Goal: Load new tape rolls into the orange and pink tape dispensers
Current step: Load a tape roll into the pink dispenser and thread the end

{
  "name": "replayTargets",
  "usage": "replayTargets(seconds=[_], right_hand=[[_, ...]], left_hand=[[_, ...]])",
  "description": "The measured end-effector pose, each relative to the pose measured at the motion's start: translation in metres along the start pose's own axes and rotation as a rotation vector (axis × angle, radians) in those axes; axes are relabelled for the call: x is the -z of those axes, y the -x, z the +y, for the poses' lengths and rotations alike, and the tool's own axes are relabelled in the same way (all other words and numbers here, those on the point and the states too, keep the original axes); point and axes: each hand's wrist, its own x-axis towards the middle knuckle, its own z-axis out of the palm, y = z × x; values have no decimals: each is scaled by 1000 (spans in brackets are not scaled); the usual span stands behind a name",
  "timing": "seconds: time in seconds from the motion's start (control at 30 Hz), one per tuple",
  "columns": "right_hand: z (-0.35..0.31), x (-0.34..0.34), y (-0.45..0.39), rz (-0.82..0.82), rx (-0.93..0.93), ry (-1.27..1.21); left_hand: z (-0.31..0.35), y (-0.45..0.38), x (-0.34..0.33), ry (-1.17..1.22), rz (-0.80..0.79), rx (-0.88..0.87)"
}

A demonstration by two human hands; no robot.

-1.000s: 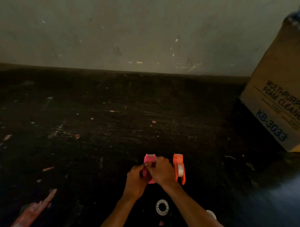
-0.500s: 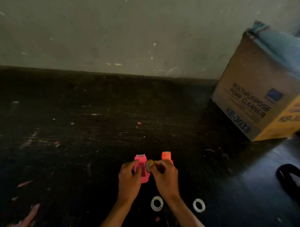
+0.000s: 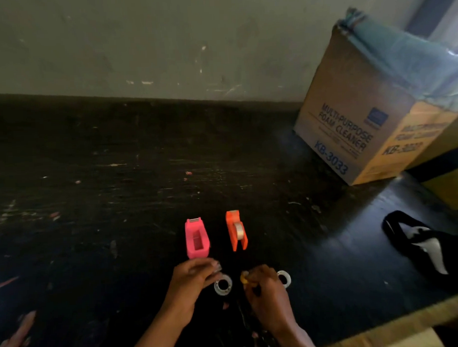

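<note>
Pink plastic tape dispenser (image 3: 196, 239), cradle empty: just beyond left hand (image 3: 194, 278). Orange plastic tape dispenser (image 3: 236, 230), clear roll seated: beyond right hand (image 3: 265, 289).

White-cored tape roll (image 3: 223, 285): between hands, left fingers loosely curled at its edge, grip unclear.

Second white-cored roll (image 3: 284, 278): right of right hand.

Right hand: pinched on small yellowish piece (image 3: 244, 278).

There are two tape dispensers: one pink dispenser (image 3: 196, 238) and one orange dispenser (image 3: 236, 230). Two loose tape rolls lie near them, one roll (image 3: 223, 285) and another roll (image 3: 284, 278). There is one cardboard box (image 3: 371, 111). Two hands show, the left hand (image 3: 192, 279) and the right hand (image 3: 266, 294).
</note>
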Motion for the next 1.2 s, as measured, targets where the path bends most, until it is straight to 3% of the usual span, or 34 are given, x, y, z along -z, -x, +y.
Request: replayTargets(seconds=[0.1, 0.27, 0.43, 0.5, 0.6, 0.7, 0.9, 1.2], right_hand=[[10, -10, 5, -102, 105, 194], [1, -6, -8, -18, 181, 187], [-23, -12, -30, -352, 247, 327], [-30, -7, -32, -351, 247, 136], [-37, 11, -33, -326, 117, -462], [-37, 28, -37, -465, 64, -803], [-33, 46, -44, -611, 168, -844], [-27, 44, -57, -602, 228, -789]], left_hand=[[-3, 6, 7, 41, 17, 5], [-2, 16, 10, 38, 60, 64], [1, 21, 6, 71, 125, 47], [4, 25, 5, 102, 134, -1], [7, 28, 5, 101, 133, -91], [6, 32, -2, 14, 129, -152], [6, 41, -14, -176, 112, -226], [17, 34, -19, -368, 27, -266]])
